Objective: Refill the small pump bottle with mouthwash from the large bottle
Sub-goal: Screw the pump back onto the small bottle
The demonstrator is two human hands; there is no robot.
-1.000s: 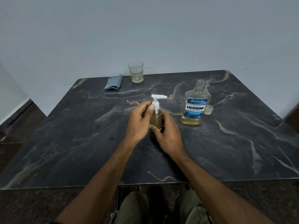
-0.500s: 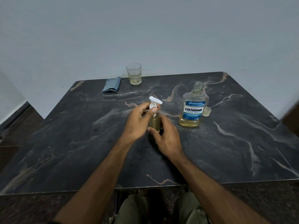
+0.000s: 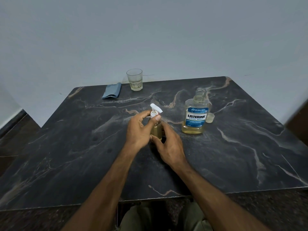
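Small pump bottle (image 3: pixel 156 130) stands upright at table (image 3: pixel 233 155) centre, left of the uncapped large bottle (image 3: pixel 196 116); left hand (image 3: pixel 139 129) fingers pinch its white pump collar, right hand (image 3: pixel 168 147) fingers grip its body

table (image 3: pixel 66 155): black marble, pale and tan veins | large bottle (image 3: pixel 196 114): yellow liquid, blue label | pump (image 3: pixel 155 110): white | cloth (image 3: pixel 112 92), upper left: blue
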